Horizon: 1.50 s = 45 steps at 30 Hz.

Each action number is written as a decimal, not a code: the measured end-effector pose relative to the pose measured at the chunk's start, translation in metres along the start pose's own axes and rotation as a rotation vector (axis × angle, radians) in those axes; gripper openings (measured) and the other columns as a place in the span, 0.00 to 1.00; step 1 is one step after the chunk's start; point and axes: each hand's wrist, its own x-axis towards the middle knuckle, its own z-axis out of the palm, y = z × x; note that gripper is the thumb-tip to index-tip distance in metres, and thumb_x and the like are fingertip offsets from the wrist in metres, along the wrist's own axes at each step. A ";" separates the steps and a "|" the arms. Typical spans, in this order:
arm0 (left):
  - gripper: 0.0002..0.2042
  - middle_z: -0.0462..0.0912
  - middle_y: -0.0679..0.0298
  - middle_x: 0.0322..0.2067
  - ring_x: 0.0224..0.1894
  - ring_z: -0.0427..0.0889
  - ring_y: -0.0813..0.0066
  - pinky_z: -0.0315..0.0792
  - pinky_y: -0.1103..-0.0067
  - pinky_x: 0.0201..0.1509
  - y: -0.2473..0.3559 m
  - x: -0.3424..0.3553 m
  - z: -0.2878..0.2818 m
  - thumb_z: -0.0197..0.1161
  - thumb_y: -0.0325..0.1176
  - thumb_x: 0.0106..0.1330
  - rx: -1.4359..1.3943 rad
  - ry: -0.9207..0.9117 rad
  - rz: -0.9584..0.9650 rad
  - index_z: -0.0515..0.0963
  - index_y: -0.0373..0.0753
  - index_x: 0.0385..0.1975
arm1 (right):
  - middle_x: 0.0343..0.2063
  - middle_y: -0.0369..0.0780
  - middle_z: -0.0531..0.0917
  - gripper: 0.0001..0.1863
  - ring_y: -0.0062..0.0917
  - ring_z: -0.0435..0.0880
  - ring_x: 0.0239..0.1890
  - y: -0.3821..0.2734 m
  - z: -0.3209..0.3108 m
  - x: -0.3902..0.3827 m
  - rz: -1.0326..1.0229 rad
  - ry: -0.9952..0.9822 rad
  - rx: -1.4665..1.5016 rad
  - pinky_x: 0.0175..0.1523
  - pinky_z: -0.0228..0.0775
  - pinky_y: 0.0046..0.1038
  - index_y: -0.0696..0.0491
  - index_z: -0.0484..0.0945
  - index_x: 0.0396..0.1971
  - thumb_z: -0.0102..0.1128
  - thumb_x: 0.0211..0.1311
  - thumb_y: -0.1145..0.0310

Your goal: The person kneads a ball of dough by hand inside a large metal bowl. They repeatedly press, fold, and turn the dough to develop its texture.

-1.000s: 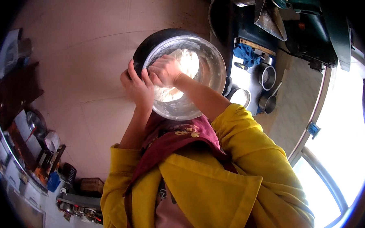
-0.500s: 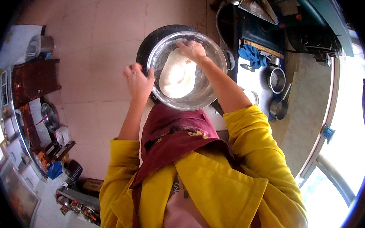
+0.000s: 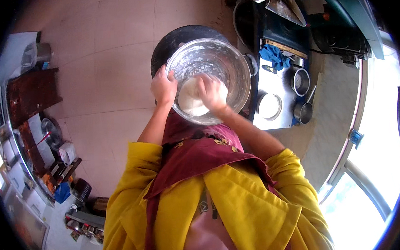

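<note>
A wide steel bowl (image 3: 219,61), its inside smeared white, rests on a larger dark round piece (image 3: 165,48) below me. My left hand (image 3: 164,87) grips the bowl's left rim with bent fingers. In the bowl's lower part lies a pale, smooth lump of dough (image 3: 188,102). My right hand (image 3: 211,91) is on this dough with curled fingers, partly hiding it; the fingertips are blurred against it.
Right of the bowl, a shiny counter (image 3: 262,80) holds a blue cloth (image 3: 273,55), pots (image 3: 301,81) and a saucepan (image 3: 304,113). A green machine (image 3: 339,38) stands at upper right, a bright window (image 3: 369,117) at right. A pink tiled floor (image 3: 103,66) and wooden furniture (image 3: 33,92) are to the left.
Since half a second ago, my right hand has come down from the bowl's upper right onto the dough, which sits lower. My left hand has closed on the rim again.
</note>
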 end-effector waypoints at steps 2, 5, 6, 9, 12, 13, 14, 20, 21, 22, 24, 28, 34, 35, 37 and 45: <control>0.16 0.84 0.55 0.46 0.46 0.83 0.53 0.77 0.63 0.48 0.009 -0.003 -0.006 0.61 0.33 0.63 -0.022 -0.022 -0.002 0.78 0.40 0.50 | 0.39 0.40 0.84 0.15 0.34 0.82 0.43 -0.005 0.014 -0.022 0.006 0.214 -0.100 0.52 0.69 0.38 0.49 0.81 0.44 0.50 0.62 0.62; 0.15 0.84 0.56 0.45 0.45 0.83 0.53 0.77 0.64 0.47 0.016 -0.002 -0.016 0.61 0.31 0.63 -0.045 -0.086 -0.003 0.78 0.40 0.49 | 0.41 0.39 0.83 0.16 0.35 0.79 0.46 0.004 0.044 -0.015 -0.021 0.355 -0.132 0.56 0.64 0.37 0.49 0.80 0.43 0.50 0.60 0.60; 0.14 0.84 0.56 0.44 0.44 0.83 0.53 0.77 0.64 0.47 0.014 -0.001 -0.017 0.61 0.30 0.63 -0.055 -0.113 -0.004 0.78 0.39 0.49 | 0.41 0.39 0.83 0.17 0.35 0.79 0.46 0.004 0.047 -0.008 -0.009 0.305 -0.148 0.56 0.64 0.37 0.49 0.80 0.43 0.50 0.59 0.59; 0.13 0.84 0.50 0.41 0.41 0.83 0.48 0.77 0.62 0.44 0.010 -0.001 -0.014 0.61 0.29 0.62 -0.116 -0.082 0.029 0.78 0.35 0.46 | 0.38 0.39 0.82 0.17 0.37 0.78 0.44 0.005 0.052 0.018 0.020 0.190 -0.177 0.54 0.63 0.38 0.48 0.80 0.41 0.52 0.56 0.57; 0.14 0.84 0.48 0.41 0.41 0.83 0.46 0.76 0.61 0.44 0.012 0.002 -0.016 0.59 0.28 0.62 -0.148 -0.107 0.025 0.77 0.36 0.48 | 0.35 0.38 0.81 0.15 0.36 0.78 0.41 0.011 0.051 0.045 0.020 0.074 -0.227 0.52 0.64 0.39 0.47 0.81 0.38 0.52 0.55 0.56; 0.14 0.84 0.48 0.41 0.41 0.83 0.46 0.76 0.61 0.44 0.010 0.002 -0.016 0.59 0.28 0.63 -0.160 -0.126 0.026 0.76 0.36 0.48 | 0.31 0.36 0.81 0.12 0.35 0.78 0.38 0.014 0.055 0.054 -0.022 0.131 -0.198 0.47 0.66 0.39 0.45 0.80 0.31 0.53 0.55 0.55; 0.15 0.84 0.49 0.41 0.41 0.83 0.47 0.76 0.60 0.44 0.008 0.001 -0.014 0.59 0.28 0.63 -0.171 -0.143 0.026 0.76 0.37 0.49 | 0.29 0.36 0.81 0.11 0.35 0.78 0.36 0.019 0.057 0.061 -0.045 0.091 -0.198 0.46 0.67 0.39 0.46 0.80 0.29 0.52 0.55 0.56; 0.17 0.84 0.56 0.39 0.35 0.84 0.51 0.78 0.63 0.37 0.012 0.001 -0.019 0.58 0.28 0.62 -0.077 -0.154 0.066 0.72 0.39 0.52 | 0.22 0.36 0.81 0.10 0.35 0.81 0.30 0.038 0.060 0.094 -0.163 -0.007 -0.158 0.43 0.72 0.40 0.46 0.77 0.21 0.53 0.57 0.58; 0.17 0.84 0.55 0.39 0.35 0.84 0.51 0.78 0.63 0.37 0.013 0.001 -0.019 0.57 0.28 0.62 -0.074 -0.147 0.067 0.72 0.39 0.52 | 0.22 0.37 0.83 0.12 0.35 0.83 0.30 0.037 0.059 0.097 -0.192 -0.001 -0.204 0.46 0.73 0.39 0.47 0.78 0.21 0.53 0.57 0.58; 0.17 0.84 0.55 0.39 0.35 0.84 0.51 0.78 0.63 0.37 0.012 0.002 -0.018 0.57 0.28 0.63 -0.071 -0.140 0.070 0.71 0.39 0.53 | 0.22 0.38 0.83 0.12 0.35 0.84 0.30 0.037 0.060 0.099 -0.187 0.002 -0.207 0.46 0.74 0.39 0.47 0.79 0.21 0.53 0.58 0.58; 0.18 0.84 0.54 0.39 0.36 0.84 0.50 0.78 0.62 0.38 0.010 0.003 -0.016 0.57 0.28 0.63 -0.064 -0.104 0.097 0.70 0.39 0.54 | 0.23 0.39 0.84 0.13 0.36 0.84 0.30 0.035 0.062 0.101 -0.177 0.015 -0.213 0.47 0.74 0.38 0.47 0.80 0.22 0.53 0.59 0.57; 0.20 0.83 0.49 0.39 0.40 0.83 0.48 0.77 0.60 0.43 0.014 0.009 -0.016 0.58 0.29 0.62 -0.069 -0.104 0.106 0.70 0.37 0.55 | 0.27 0.43 0.86 0.19 0.42 0.86 0.32 0.024 0.055 0.106 -0.041 -0.097 -0.375 0.44 0.77 0.40 0.45 0.83 0.28 0.46 0.64 0.50; 0.21 0.83 0.48 0.42 0.44 0.83 0.47 0.76 0.59 0.48 0.011 0.006 -0.017 0.56 0.27 0.62 -0.072 -0.097 0.073 0.71 0.37 0.57 | 0.45 0.47 0.85 0.33 0.40 0.79 0.56 -0.025 -0.012 0.088 0.278 -0.588 -0.186 0.65 0.54 0.56 0.46 0.85 0.44 0.45 0.61 0.34; 0.21 0.83 0.48 0.42 0.45 0.83 0.47 0.75 0.58 0.49 0.012 0.005 -0.018 0.56 0.26 0.62 -0.061 -0.099 0.019 0.71 0.37 0.57 | 0.47 0.47 0.84 0.34 0.39 0.79 0.56 -0.039 -0.020 0.078 0.239 -0.637 -0.312 0.64 0.54 0.56 0.46 0.84 0.45 0.45 0.61 0.33; 0.21 0.83 0.47 0.43 0.47 0.82 0.47 0.75 0.59 0.50 0.012 0.002 -0.015 0.56 0.25 0.62 -0.059 -0.112 -0.032 0.70 0.36 0.57 | 0.52 0.48 0.80 0.36 0.36 0.79 0.56 -0.041 -0.018 0.038 0.203 -0.412 -0.367 0.64 0.56 0.53 0.49 0.84 0.44 0.43 0.62 0.31; 0.16 0.82 0.45 0.43 0.45 0.81 0.46 0.74 0.59 0.48 0.012 -0.005 -0.011 0.57 0.27 0.63 -0.101 -0.034 0.042 0.72 0.31 0.51 | 0.39 0.39 0.85 0.16 0.35 0.82 0.45 -0.027 0.029 -0.025 -0.171 0.294 -0.180 0.54 0.68 0.36 0.49 0.82 0.37 0.61 0.54 0.55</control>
